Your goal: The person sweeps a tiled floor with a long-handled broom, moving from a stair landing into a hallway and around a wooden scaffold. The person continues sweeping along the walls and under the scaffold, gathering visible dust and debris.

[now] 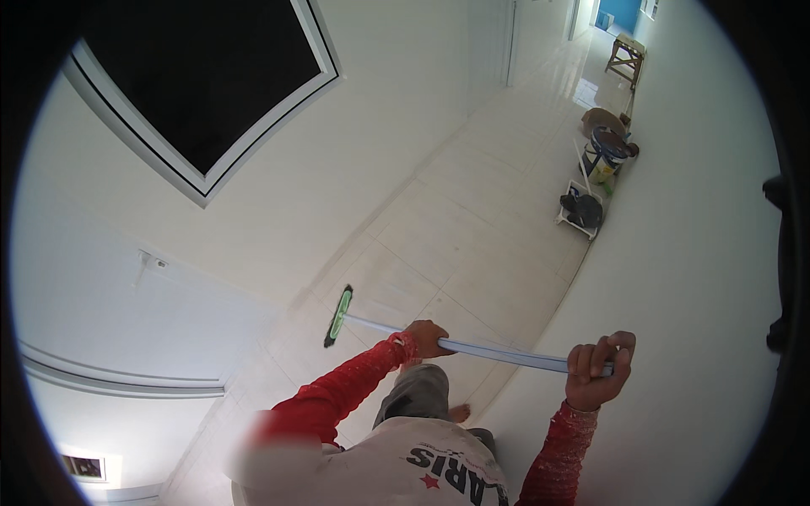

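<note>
A broom with a green head [340, 314] and dark bristles rests on the tiled floor at the left. Its long pale handle [506, 357] slants across in front of my body. Partway down the handle, my left hand [426, 337] is wrapped round it. My right hand [597, 371] grips the handle's upper end, its fingers curled over the tip. Red sleeves with pale smears cover both my forearms.
Along the right wall stand a white tray with a dark cloth or bag [582, 209], a bucket [604, 156], a brown bag-like bundle [603, 123] and a wooden stool [625, 61]. A dark framed window [333, 76] is in the left wall. Pale floor tiles [472, 211] run down the corridor.
</note>
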A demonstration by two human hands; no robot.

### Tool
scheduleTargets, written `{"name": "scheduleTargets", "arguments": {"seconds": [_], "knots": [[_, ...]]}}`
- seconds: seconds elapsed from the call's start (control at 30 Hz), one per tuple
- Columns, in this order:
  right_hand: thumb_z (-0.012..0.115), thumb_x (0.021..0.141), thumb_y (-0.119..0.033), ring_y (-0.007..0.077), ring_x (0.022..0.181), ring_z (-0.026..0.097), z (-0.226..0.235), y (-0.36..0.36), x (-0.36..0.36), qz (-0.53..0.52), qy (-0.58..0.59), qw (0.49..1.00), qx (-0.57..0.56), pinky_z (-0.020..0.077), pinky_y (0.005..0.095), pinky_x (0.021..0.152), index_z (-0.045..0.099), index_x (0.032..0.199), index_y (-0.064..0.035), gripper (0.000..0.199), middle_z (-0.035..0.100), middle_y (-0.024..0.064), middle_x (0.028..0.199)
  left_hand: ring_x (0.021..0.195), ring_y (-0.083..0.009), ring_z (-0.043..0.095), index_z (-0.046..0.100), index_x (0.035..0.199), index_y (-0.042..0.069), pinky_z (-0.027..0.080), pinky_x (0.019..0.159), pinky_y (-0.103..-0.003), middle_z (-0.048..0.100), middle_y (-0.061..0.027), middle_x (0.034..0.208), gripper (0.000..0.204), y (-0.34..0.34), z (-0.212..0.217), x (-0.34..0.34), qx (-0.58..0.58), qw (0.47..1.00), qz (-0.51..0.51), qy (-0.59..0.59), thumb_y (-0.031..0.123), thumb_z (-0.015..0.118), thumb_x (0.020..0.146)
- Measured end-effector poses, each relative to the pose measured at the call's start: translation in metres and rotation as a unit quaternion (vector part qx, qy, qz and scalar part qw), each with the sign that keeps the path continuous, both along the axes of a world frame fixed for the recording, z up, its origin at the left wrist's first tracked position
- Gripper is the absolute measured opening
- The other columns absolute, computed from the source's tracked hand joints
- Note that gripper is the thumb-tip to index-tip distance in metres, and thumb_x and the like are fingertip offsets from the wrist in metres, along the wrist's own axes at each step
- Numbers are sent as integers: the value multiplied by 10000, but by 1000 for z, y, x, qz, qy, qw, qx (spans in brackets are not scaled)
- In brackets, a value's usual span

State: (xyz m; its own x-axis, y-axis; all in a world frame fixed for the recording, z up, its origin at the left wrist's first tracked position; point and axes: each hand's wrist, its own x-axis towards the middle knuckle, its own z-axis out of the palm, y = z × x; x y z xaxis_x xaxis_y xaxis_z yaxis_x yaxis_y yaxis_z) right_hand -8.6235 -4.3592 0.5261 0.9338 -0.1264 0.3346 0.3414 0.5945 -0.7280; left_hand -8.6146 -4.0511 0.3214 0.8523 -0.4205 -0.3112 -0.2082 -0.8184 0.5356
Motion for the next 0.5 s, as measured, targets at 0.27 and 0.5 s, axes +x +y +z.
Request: {"name": "scheduleTargets", "arguments": {"seconds": [0.27, 0.5], "knots": [[589, 901, -201, 107, 445, 406, -111, 173, 34, 390, 230, 890, -51, 391, 287, 473, 541, 816, -35, 192, 435, -3, 560, 906, -356, 673, 717, 918, 152, 523, 820, -463, 712, -131, 890, 356, 61, -124, -183, 28, 934, 302, 188, 472, 564, 898], [537, 941, -256, 78, 393, 348, -1, 117, 177, 329, 105, 899, -270, 387, 295, 441, 482, 670, -52, 343, 359, -25, 475, 785, -392, 658, 654, 802, 123, 520, 699, -481, 670, -146, 764, 307, -38, -147, 35, -158, 927, 340, 21, 398, 588, 922]]}}
